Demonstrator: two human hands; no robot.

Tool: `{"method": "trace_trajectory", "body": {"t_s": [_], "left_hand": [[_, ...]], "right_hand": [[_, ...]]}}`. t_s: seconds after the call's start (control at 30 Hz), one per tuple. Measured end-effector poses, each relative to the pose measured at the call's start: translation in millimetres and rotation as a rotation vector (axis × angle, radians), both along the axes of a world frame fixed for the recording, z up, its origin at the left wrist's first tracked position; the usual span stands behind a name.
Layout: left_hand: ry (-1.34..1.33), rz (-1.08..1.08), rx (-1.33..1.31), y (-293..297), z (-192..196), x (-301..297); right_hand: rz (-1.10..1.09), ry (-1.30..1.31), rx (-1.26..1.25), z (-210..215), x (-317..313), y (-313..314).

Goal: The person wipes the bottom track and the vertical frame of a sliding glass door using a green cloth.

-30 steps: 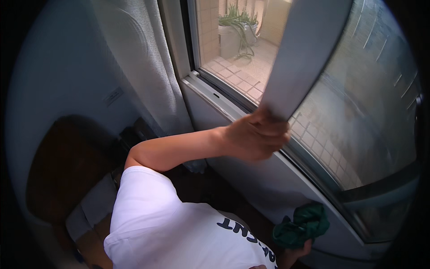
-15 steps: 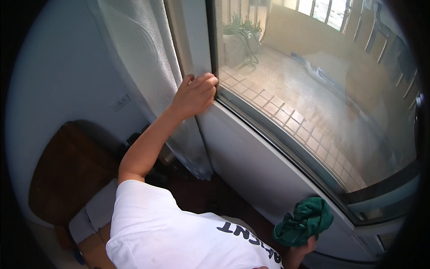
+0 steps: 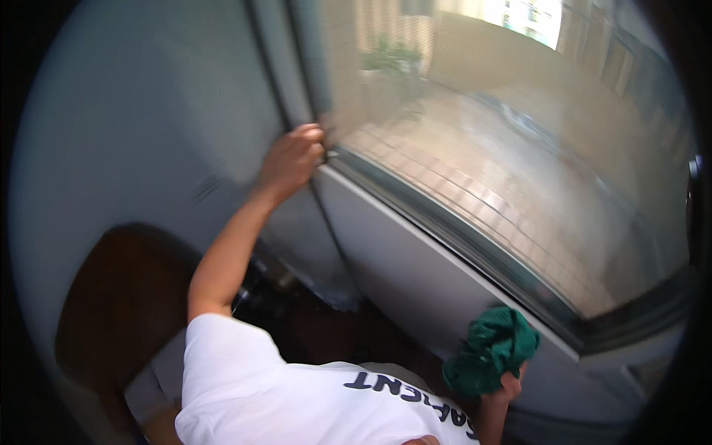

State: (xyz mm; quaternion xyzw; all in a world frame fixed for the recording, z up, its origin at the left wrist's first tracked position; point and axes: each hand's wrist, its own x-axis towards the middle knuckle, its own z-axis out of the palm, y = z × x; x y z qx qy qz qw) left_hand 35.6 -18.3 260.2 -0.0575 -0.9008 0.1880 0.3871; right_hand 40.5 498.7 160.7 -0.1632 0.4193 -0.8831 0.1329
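Note:
My left hand [image 3: 293, 159] reaches up to the lower left corner of a window, its fingers curled against the edge of the dark window frame [image 3: 445, 248]. Those fingertips are blurred and partly hidden. Lower right, my right hand [image 3: 512, 386] grips a bunched dark green cloth [image 3: 493, 348], held in front of the white panel below the sill. Behind the frame, the window pane [image 3: 519, 148] carries a fine mesh and faint reflections.
Beyond the pane lie a tiled ledge [image 3: 460, 185], a balcony floor and potted plants [image 3: 393, 63]. Left of the window, a pale, blurred curtain [image 3: 222, 96] hangs by the wall. A brown wooden headboard [image 3: 122, 297] stands low at the left.
The view has shifted and blurred. My left hand and the frame's left corner appear farther left. The right hand with the green cloth appears slightly higher and to the left.

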Motion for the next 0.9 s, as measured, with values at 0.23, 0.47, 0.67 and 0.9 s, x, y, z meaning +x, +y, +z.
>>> {"method": "trace_trajectory", "body": {"t_s": [0.23, 0.47, 0.67, 0.9], "left_hand": [[0.009, -0.061, 0.09, -10.0, -8.4, -4.3], [0.205, -0.075, 0.233, 24.7, -26.8, -18.7], [0.158, -0.427, 0.47, 148.7, -50.7, -15.0], [-0.102, -0.988, 0.449, 334.8, -43.3, -10.9]], "right_hand": [[-0.048, -0.066, 0.024, 3.7, 24.5, 5.0], [-0.423, -0.203, -0.067, 2.0, 85.6, 47.3], [-0.658, -0.235, -0.075, 4.1, 109.5, 72.8], [-0.637, -0.06, -0.008, 14.3, 87.8, 148.8]]}}
